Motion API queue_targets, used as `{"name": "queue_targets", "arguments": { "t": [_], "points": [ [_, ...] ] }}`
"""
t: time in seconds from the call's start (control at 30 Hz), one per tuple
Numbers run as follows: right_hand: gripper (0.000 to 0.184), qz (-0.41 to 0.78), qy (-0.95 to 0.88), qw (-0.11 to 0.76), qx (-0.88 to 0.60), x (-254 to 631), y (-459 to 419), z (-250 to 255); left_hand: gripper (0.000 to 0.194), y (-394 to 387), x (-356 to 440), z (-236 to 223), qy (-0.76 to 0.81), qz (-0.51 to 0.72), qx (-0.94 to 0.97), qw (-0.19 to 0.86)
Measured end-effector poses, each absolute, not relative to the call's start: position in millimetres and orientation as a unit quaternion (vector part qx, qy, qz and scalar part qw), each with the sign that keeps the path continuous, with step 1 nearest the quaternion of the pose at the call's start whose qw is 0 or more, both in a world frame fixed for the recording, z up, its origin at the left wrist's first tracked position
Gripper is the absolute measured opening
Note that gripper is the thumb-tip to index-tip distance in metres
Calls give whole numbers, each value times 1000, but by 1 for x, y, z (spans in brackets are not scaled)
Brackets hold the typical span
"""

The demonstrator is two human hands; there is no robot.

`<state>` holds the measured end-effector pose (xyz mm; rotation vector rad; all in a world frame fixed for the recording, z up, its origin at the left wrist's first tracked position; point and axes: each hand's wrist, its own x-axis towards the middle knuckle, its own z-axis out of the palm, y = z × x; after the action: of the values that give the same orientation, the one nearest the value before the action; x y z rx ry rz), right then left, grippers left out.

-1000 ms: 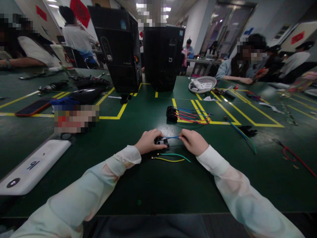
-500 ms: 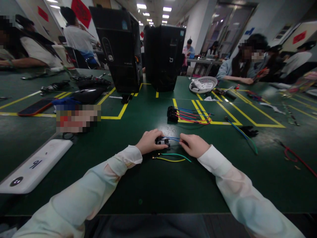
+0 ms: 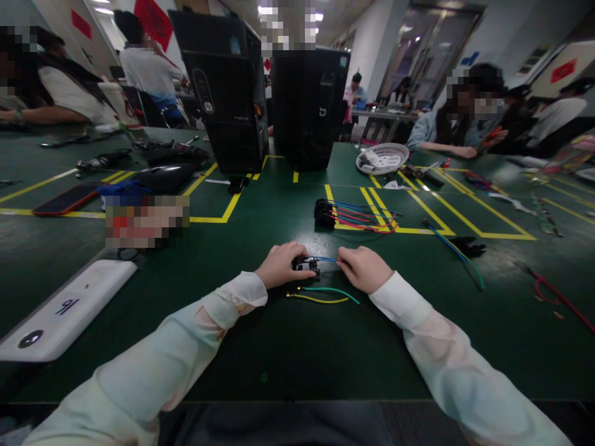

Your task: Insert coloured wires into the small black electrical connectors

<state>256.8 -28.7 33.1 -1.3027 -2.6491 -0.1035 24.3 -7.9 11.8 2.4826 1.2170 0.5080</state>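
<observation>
- L. hand (image 3: 284, 265): thumb & fingers closed abt. a small blk. module (image 3: 313, 267), which is held just above or on the tabletop (image 3: 325, 359), centre, directly before the wearer; contact w/ table can't be told.
- R. hand (image 3: 362, 267): fingertips pinched shut on the blue wires (image 3: 326, 259), by which the gap betw. both hands is spanned; far ends are hidden at the module & L. fingers.
- Green wire (image 3: 335, 291) & yellow wire (image 3: 320, 301): laid side by side on the table, near side of the module, metal-tipped ends to the L.
- Blk. connector bodies (image 3: 324, 214): grouped beyond the hands; red & blue leads (image 3: 357, 217) are directed to the R., across yellow tape (image 3: 425, 231).
- Far R.: blue-&-green wires (image 3: 446, 241) and a red cord (image 3: 567, 305) are seen, well apart from the R. hand.
- Rear: two PC towers (image 3: 227, 93), upright; a white basket (image 3: 390, 157) is placed to their R.
- L. edge: a white oblong device (image 3: 88, 291), laid flat.
</observation>
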Motion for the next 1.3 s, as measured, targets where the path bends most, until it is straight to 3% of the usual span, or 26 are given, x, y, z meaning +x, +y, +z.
{"name": "queue_targets", "arguments": {
  "t": [0.17,0.37,0.67,0.87,1.1,1.3],
  "points": [
    [16,-73,-877,171,-442,255,-32,39,42,-8,25,12,426,179,871,166],
    [9,52,-891,124,-433,258,-32,36,42,-9,25,13,433,174,868,170],
    [17,-36,-833,210,-511,249,-25,30,43,-8,25,13,421,173,874,168],
    [11,126,-873,197,-428,256,-25,29,43,-9,25,12,427,177,870,169],
    [14,15,-835,228,-501,251,-20,29,42,-8,25,13,420,173,873,176],
    [11,149,-865,215,-427,254,-22,30,42,-9,25,14,426,174,870,176]
  ]
}}
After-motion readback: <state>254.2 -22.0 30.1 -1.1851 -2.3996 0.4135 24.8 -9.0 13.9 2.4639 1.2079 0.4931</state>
